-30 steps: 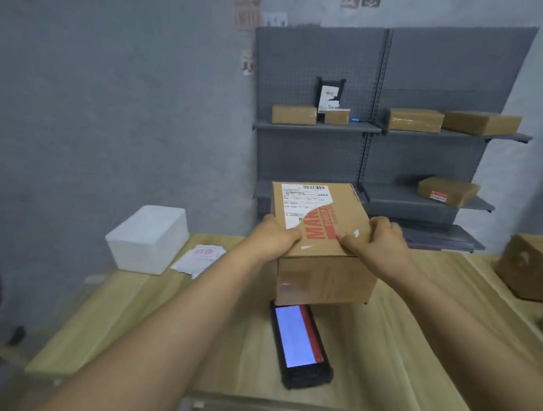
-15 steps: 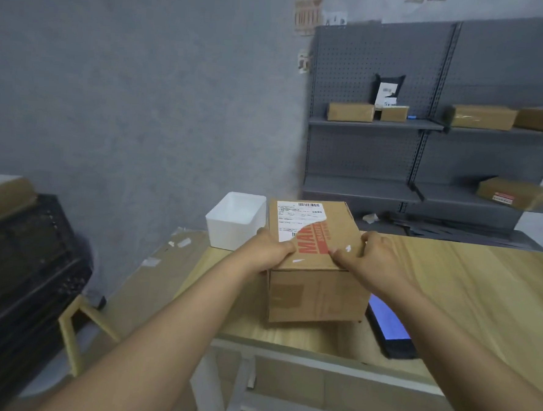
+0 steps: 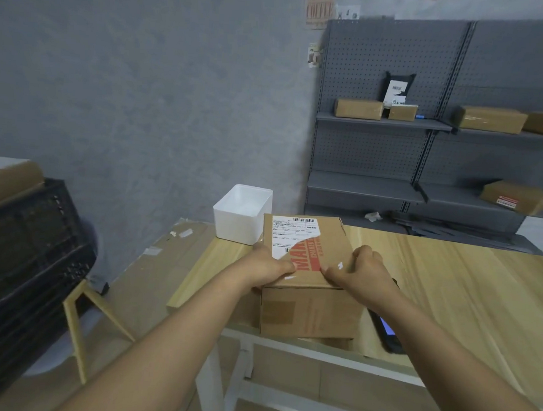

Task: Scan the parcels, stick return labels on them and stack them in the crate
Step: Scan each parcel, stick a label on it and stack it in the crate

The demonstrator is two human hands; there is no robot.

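Both hands, left [image 3: 268, 265] and right [image 3: 366, 271], grip the labelled parcel [image 3: 310, 271] at the table's [image 3: 450, 279] left corner, carrying step underway, next swing left into the crate [image 3: 22, 253].

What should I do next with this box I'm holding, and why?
Probably carry the box left toward the black crate and lower it in. Your left hand and right hand both grip its top edges, it sits at the table's left corner, and a white label is on top.
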